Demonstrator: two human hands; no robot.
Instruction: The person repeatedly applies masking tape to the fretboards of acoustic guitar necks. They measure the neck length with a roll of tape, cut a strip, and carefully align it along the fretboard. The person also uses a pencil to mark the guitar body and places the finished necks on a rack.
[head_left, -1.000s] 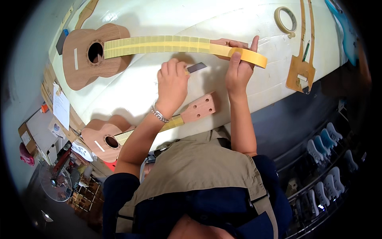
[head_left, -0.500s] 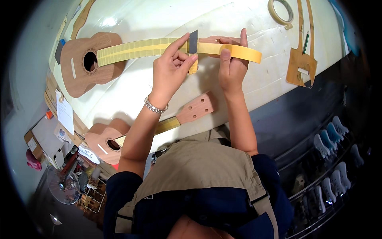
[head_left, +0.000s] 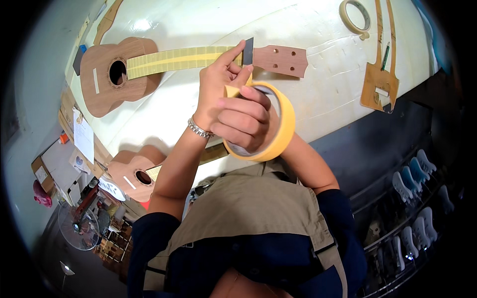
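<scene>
A ukulele body (head_left: 97,74) of brown wood lies across the table, its fretboard (head_left: 174,62) covered in yellow tape. Over the neck beside the headstock (head_left: 283,60) sits a dark grey strip (head_left: 248,52). My left hand (head_left: 213,87) is closed there, index fingertip and thumb pressing at the strip's edge. My right hand (head_left: 246,119) grips a roll of yellow masking tape (head_left: 287,121), its fingers passing through the core. The roll is close above my left hand and partly hides it. A short yellow tape end shows by the right fingers.
Nearer me lies a second ukulele (head_left: 131,171), its neck mostly covered by my left arm. A cream tape roll (head_left: 345,17) and a wooden jig (head_left: 372,84) with a green pencil (head_left: 385,55) lie at the far right. Racks hold guitar-shaped pieces (head_left: 420,231) below the table's right edge.
My right hand has swung left and toward me with the tape roll, leaving the headstock uncovered. My left hand stays at the dark strip.
</scene>
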